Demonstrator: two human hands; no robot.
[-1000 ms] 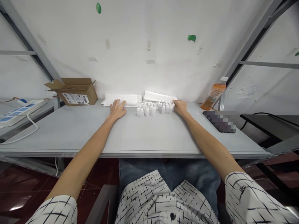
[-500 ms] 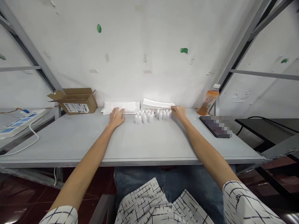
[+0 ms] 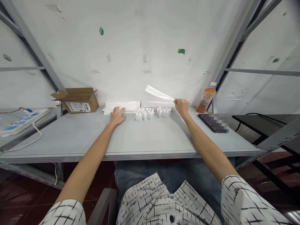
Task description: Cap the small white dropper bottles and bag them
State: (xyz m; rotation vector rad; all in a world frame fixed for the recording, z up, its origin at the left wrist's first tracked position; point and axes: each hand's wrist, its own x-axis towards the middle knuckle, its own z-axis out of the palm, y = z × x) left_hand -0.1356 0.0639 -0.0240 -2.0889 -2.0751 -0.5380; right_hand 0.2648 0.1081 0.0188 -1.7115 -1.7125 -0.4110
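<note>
My right hand (image 3: 182,107) pinches one end of a thin white strip (image 3: 159,92), like a flat paper or plastic sleeve, which slants up to the left. Beneath it a stack of similar white strips (image 3: 157,104) lies against the wall. My left hand (image 3: 117,116) rests with fingers spread on the edge of a white stack of flat sheets or bags (image 3: 131,107). Between the hands stand several small white bottle-shaped pieces (image 3: 150,115) with thin loops on top, in two clusters.
An open cardboard box (image 3: 79,101) sits at the back left, beside a power strip (image 3: 23,120) with a white cable. To the right are an orange drink bottle (image 3: 206,99) and a dark phone (image 3: 212,122). Metal posts frame the table (image 3: 150,137) on both sides.
My right hand has lifted a white strip off the right stack, its far end now raised. My left hand stays on the left stack. The view has shifted slightly.
</note>
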